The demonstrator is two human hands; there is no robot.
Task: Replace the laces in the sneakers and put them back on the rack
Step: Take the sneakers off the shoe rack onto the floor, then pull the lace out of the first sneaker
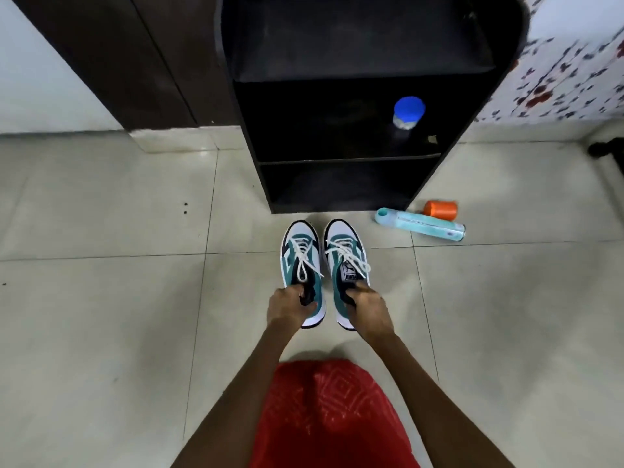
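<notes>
Each hand grips one shoe at its heel opening: the left hand (290, 307) holds the left sneaker (301, 261), the right hand (368, 307) the right sneaker (345, 256). Both toes point ahead at the rack (337, 184), likely ready for shelving. A blue-lidded jar (408, 113) occupies one shelf; a teal bottle (420, 226) and an orange spool (440, 209) lie beyond the right hand

Both arms are reaching out and down in front, bare forearms angling in toward each other. Left hand (289, 309) is gripping the left sneaker (301, 255) at the heel opening, fingers curling into the collar. Right hand (369, 310) is doing the same on the right sneaker (345, 253), knuckles up. Hands are sitting side by side, not touching.
</notes>
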